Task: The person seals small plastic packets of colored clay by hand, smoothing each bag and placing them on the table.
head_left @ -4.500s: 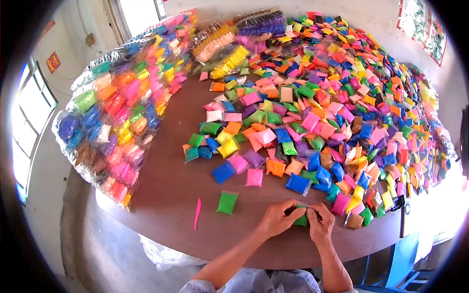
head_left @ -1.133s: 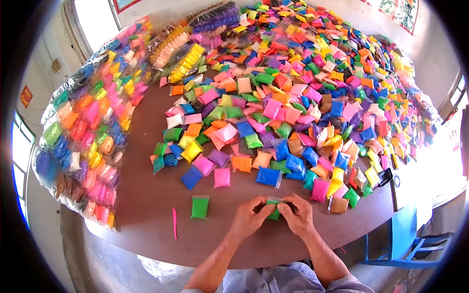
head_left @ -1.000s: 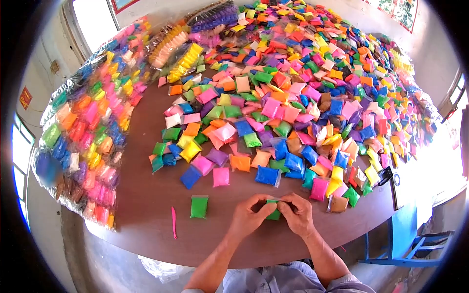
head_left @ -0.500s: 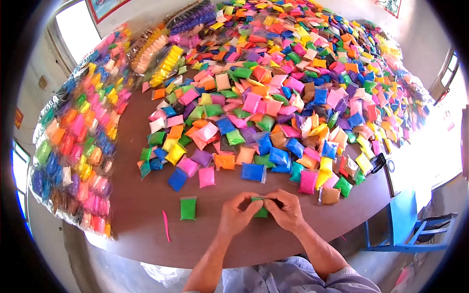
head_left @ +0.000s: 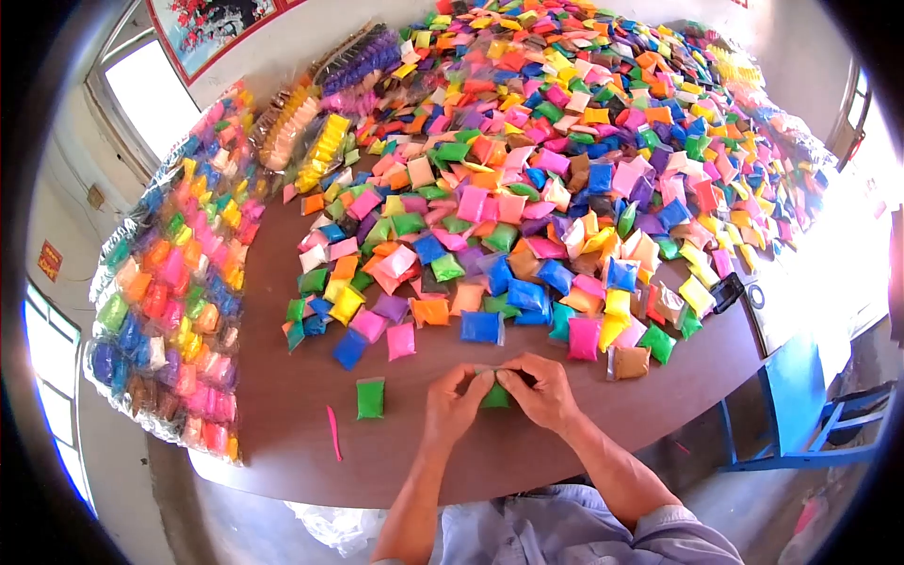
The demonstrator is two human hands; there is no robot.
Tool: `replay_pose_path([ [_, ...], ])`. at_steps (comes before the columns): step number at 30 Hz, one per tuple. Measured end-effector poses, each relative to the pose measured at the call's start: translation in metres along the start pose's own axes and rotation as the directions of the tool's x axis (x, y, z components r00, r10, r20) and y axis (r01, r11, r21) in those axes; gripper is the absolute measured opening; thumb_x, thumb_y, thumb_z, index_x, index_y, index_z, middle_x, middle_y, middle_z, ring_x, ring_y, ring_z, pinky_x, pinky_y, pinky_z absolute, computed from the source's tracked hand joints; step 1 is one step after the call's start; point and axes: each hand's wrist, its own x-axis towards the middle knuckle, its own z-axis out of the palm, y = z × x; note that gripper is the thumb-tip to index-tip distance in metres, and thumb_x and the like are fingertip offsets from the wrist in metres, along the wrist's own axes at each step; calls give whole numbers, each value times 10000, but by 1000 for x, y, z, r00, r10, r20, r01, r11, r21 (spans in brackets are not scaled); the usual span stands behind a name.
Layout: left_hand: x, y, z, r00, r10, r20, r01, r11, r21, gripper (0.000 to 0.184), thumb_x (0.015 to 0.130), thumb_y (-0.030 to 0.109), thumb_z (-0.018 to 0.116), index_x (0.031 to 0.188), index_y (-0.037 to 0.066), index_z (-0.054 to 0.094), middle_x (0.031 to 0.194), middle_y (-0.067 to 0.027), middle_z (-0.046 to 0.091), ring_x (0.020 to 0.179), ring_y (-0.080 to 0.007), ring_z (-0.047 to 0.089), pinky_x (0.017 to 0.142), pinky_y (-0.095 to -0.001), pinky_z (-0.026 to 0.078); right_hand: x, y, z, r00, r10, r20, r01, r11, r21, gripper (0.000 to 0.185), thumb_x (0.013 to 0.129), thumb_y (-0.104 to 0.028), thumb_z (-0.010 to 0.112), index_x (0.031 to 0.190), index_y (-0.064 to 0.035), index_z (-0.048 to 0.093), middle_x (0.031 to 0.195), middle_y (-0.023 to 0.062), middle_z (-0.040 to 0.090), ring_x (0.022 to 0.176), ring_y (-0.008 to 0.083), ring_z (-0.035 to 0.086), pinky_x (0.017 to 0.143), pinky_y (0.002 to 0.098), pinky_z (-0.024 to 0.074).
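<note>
Near the table's front edge, both my hands pinch the top edge of a small clear packet with green filling (head_left: 495, 397). My left hand (head_left: 452, 405) has thumb and fingers closed on its left corner. On the right side my right hand (head_left: 541, 391) grips it the same way, the thumbs close together. The fingers partly hide the packet's upper edge. A second green packet (head_left: 370, 398) lies flat to the left of my hands. Beside it is a thin pink plastic stick (head_left: 334, 433).
A large heap of coloured packets (head_left: 527, 207) covers the brown table (head_left: 282, 377) ahead. Clear bags full of packets (head_left: 174, 311) line the left side. A black object (head_left: 727, 293) sits at the right edge, with a blue chair (head_left: 800, 405) beyond.
The camera view has tilted and shifted slightly. Both hands still pinch the green packet's top edge, with the thumbs a little closer together.
</note>
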Motion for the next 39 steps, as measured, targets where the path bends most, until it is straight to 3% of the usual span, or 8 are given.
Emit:
replay_pose_path([
  [13, -3, -3, 4, 998, 48, -47, -42, 991, 126, 147, 973, 140, 691, 965, -7, 705, 795, 54, 604, 761, -35, 506, 655, -237, 435, 2, -7, -1, 998, -43, -36, 45, 998, 43, 142, 920, -122, 710, 1004, -12, 742, 906, 137, 712, 784, 243, 698, 649, 344, 531],
  [23, -6, -4, 4, 1000, 5, 11, -6, 993, 118, 156, 984, 125, 675, 1035, -19, 702, 888, 43, 631, 810, -40, 532, 701, -235, 455, 1, -1, -1, 996, -50, -74, 55, 997, 59, 135, 925, -125, 705, 1010, -28, 746, 893, 130, 702, 769, 266, 688, 646, 350, 527],
  [25, -4, -15, 0, 1000, 8, 5, -8, 993, 119, 166, 985, 130, 674, 1045, -22, 705, 897, 40, 639, 822, -43, 540, 716, -237, 462, 0, -6, 0, 997, -33, -66, 38, 996, 81, 134, 932, -99, 709, 1021, 1, 723, 850, 89, 661, 747, 174, 630, 662, 312, 493],
  [34, -8, 3, 6, 999, -29, -13, 30, 994, 108, 162, 988, 135, 674, 1046, -12, 707, 868, 35, 652, 805, -50, 551, 726, -234, 470, 0, 8, 3, 994, -43, -104, 53, 994, 93, 135, 937, -94, 705, 1041, -8, 714, 852, 78, 660, 759, 147, 617, 675, 295, 489],
  [37, -8, 3, 6, 999, -41, 3, 40, 986, 162, 168, 982, 153, 688, 1022, -10, 699, 849, 41, 633, 792, -47, 537, 701, -234, 455, 1, 7, 3, 993, -11, -114, 20, 996, 82, 130, 926, -121, 710, 1021, -39, 741, 908, 114, 708, 752, 227, 681, 658, 340, 528],
  [39, -7, -4, 6, 999, -49, -21, 51, 993, 108, 171, 972, 158, 701, 1010, -9, 696, 822, 45, 606, 772, -43, 517, 674, -237, 435, 1, 6, 2, 993, -36, -112, 42, 998, 52, 138, 926, -132, 713, 1026, -39, 738, 900, 114, 705, 742, 230, 676, 654, 339, 526],
])
